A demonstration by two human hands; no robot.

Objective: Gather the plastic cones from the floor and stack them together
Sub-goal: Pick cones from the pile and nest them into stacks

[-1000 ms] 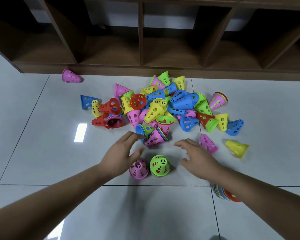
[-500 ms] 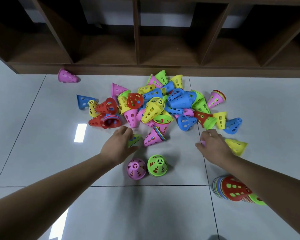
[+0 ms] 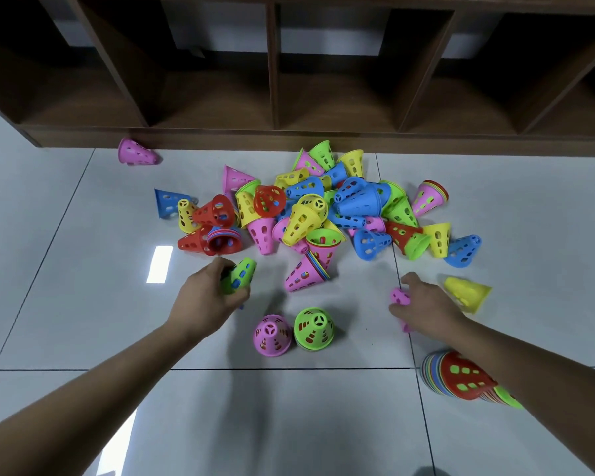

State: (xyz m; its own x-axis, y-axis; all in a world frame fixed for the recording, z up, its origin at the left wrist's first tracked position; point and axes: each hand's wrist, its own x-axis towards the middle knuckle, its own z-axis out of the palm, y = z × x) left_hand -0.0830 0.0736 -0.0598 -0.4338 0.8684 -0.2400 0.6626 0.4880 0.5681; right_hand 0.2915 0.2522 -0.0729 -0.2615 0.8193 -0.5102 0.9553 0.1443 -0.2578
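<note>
A heap of perforated plastic cones point(image 3: 323, 207) in pink, green, blue, yellow and red lies on the tiled floor before a wooden shelf. My left hand point(image 3: 207, 297) grips a green cone point(image 3: 243, 274) with a blue one nested inside. My right hand point(image 3: 426, 304) grips a pink cone point(image 3: 400, 297), mostly hidden under the fingers. Near me a pink cone point(image 3: 272, 334) and a green cone point(image 3: 314, 328) stand upright side by side. A tall multicoloured stack with a red cone on top point(image 3: 461, 377) lies on its side under my right forearm.
A dark wooden shelf unit point(image 3: 272, 97) with open compartments runs along the back. A lone pink cone point(image 3: 136, 152) lies at its base on the left. A yellow cone point(image 3: 468, 293) lies just right of my right hand. A pink-topped short stack point(image 3: 304, 274) lies between my hands.
My left hand has closed round the green cone and lifted it off the floor toward me. My right hand has taken hold of the pink cone and drawn it back slightly.
</note>
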